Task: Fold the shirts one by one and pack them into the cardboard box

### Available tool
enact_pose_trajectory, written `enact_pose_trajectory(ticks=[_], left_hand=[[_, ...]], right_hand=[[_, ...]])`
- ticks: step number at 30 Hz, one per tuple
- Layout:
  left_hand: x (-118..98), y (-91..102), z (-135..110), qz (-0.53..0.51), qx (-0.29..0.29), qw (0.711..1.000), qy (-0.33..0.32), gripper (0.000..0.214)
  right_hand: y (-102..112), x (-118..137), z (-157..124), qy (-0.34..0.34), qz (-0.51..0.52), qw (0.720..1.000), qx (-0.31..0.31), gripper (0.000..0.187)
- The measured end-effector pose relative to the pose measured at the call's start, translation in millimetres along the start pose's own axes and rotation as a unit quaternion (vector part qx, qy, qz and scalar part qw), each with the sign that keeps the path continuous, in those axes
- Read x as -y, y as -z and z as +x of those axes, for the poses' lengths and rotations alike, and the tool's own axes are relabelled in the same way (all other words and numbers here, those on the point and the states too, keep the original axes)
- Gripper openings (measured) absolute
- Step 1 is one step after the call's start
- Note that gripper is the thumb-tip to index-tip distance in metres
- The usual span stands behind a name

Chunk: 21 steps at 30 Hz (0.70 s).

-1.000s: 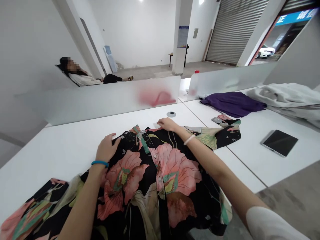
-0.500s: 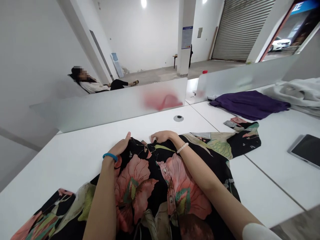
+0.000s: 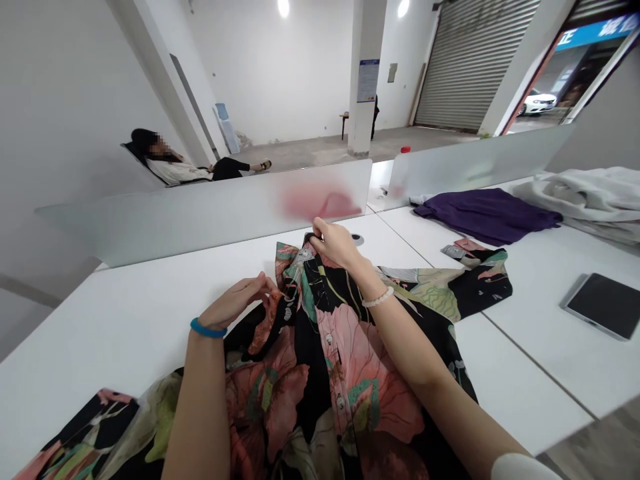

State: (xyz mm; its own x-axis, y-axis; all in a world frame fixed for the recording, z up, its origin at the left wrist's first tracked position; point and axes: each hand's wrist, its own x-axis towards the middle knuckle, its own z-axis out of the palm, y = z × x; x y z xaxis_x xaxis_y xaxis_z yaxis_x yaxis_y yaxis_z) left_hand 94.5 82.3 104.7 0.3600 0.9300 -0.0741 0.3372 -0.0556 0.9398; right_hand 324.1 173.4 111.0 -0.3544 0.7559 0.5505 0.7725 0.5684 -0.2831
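Note:
A black floral shirt (image 3: 345, 347) with large pink flowers and a button front lies spread across the white table (image 3: 240, 257), sleeves out to both sides. My right hand (image 3: 334, 241) pinches the top of the shirt at the collar and lifts it off the surface. Lower and to the left, my left hand (image 3: 245, 300) pinches a fold of the fabric near the neckline. A blue band (image 3: 207, 328) is on my left wrist and a pale beaded bracelet (image 3: 377, 297) on my right.
To the right are a purple garment (image 3: 490, 215), white cloth (image 3: 590, 200) and a dark flat device (image 3: 605, 303). A frosted divider (image 3: 220, 217) runs along the table's far edge. Beyond it a person (image 3: 175, 163) sits leaning back on a chair.
My right hand has risen and moved away from me, pulling the collar up. My left hand has shifted slightly down, now pinching fabric. The collar area stands up where it lay flatter.

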Motion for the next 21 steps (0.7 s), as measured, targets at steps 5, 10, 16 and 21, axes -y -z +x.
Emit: enact_pose_trajectory(ticks=[5,10,16,21], left_hand=[[3.6,0.3,5.9,-0.069,-0.123,0.989,-0.047,0.039],[-7.6,-2.4,8.4,0.094,-0.155,0.979,-0.088,0.029],[-32.5,-21.9,3.8,0.121,-0.001,0.982,-0.149,0.032],[-43.7,-25.8,-8.7,0.143,0.086,0.984,-0.059,0.030]], right_hand=[[16.1,6.6,-2.4,0.044,0.021,0.998,-0.037,0.013],[33.6,16.4,-4.5,0.148,0.089,0.982,-0.070,0.017],[51.8,33.5,-10.5,0.178,0.150,0.970,-0.065,0.025],[81.8,39.1,-21.9,0.148,0.256,0.949,0.107,0.021]])
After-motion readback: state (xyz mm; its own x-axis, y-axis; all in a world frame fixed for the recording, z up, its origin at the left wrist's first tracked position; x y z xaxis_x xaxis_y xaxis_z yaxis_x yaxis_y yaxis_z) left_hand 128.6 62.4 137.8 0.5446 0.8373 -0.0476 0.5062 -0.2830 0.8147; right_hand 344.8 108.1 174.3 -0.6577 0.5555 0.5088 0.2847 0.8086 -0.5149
